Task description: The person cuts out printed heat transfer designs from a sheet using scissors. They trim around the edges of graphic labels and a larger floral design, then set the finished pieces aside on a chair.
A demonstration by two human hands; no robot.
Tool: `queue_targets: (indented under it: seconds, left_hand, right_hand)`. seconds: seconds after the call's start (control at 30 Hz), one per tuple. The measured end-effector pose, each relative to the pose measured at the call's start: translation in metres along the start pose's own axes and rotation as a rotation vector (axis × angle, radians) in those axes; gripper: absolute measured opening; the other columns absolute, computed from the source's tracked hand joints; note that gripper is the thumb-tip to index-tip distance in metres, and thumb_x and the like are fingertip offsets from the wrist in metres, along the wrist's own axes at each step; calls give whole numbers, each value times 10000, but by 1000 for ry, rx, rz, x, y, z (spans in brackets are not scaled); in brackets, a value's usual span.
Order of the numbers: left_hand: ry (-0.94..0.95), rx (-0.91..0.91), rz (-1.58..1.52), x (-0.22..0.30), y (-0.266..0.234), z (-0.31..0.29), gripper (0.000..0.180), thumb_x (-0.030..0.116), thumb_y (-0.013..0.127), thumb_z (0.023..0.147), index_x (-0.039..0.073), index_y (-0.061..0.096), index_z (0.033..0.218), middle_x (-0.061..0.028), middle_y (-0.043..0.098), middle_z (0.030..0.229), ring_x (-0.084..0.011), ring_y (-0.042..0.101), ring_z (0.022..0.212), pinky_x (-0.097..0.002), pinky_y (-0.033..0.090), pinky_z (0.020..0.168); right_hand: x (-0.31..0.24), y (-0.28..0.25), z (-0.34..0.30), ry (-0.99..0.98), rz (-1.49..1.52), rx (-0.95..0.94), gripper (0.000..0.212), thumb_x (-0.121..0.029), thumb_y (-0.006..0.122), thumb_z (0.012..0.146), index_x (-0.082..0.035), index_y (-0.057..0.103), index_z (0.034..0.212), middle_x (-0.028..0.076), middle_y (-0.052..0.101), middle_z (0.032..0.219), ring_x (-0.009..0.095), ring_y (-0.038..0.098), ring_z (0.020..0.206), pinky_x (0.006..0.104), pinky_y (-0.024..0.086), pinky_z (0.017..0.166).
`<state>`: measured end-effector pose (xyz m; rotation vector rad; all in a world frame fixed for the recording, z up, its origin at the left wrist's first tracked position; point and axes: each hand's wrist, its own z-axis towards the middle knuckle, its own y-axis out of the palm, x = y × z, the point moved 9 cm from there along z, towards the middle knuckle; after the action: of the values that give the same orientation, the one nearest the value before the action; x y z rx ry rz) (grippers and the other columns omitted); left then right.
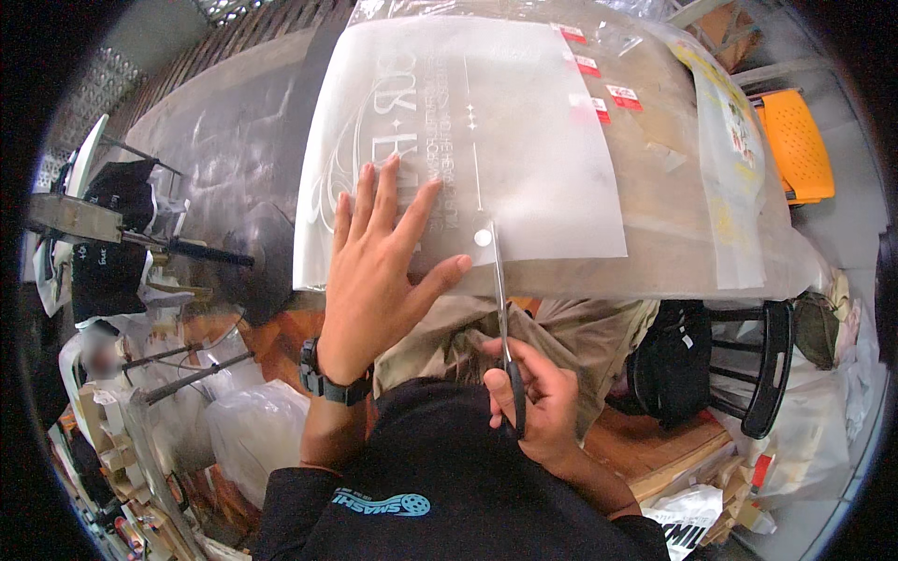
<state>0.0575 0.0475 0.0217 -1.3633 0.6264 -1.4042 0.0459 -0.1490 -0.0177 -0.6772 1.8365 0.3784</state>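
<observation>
The left hand [382,266] lay flat on a big white printed sheet [547,150], its fingers spread wide. A dark watch [329,379] was on that wrist. The right hand [543,397], apart from the left, was curled around the black handles of the scissors [502,304]. The blades pointed over the sheet's near edge, beside a small white dot [483,237]. The sheet was on the table [669,229], near red-and-white stickers [624,97].

Room for a hand over the right half of the sheet [543,140] and the tabletop [664,220] beyond, left hand [379,252] spread across the near left, scissors [501,304] in the right hand [541,402] blocking the near edge.
</observation>
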Motion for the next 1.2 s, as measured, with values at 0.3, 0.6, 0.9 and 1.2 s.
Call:
queue_targets:
  seconds: [0.3, 0.6, 0.9, 1.2]
  left_hand:
    - [9, 21, -62, 0, -8, 8, 807, 507, 778, 786, 145, 511, 1456, -251, 271, 1604, -437, 221, 1498, -564, 149, 1209]
    - [15, 40, -22, 5, 4, 18, 897, 578, 791, 725, 106, 519, 1437, -257, 321, 1576, -441, 252, 1483, -544, 178, 1207]
    - [11, 49, -17, 5, 4, 19, 890, 574, 795, 716, 104, 527, 1423, -264, 347, 1557, -432, 276, 1474, -530, 191, 1207]
    - [-7, 37, -25, 4, 4, 20, 922, 548, 821, 692, 113, 510, 1443, -244, 329, 1576, -423, 253, 1487, -539, 191, 1204]
  right_hand:
    - [2, -2, -2, 32, -45, 14, 438, -261, 721, 947, 25, 608, 1259, 10, 608, 611, 58, 575, 527, 247, 460, 503]
    - [-1, -2, -2, -108, -38, 43, 673, -273, 721, 946, 7, 408, 1473, 16, 588, 589, 68, 566, 514, 241, 427, 496]
    - [-8, -3, 3, -184, -128, 31, 683, -243, 716, 950, 5, 393, 1498, 20, 546, 550, 65, 550, 492, 245, 406, 472]
    - [-20, -4, 18, -169, -148, 33, 660, -236, 696, 965, -4, 392, 1503, 19, 549, 558, 58, 547, 498, 249, 416, 475]
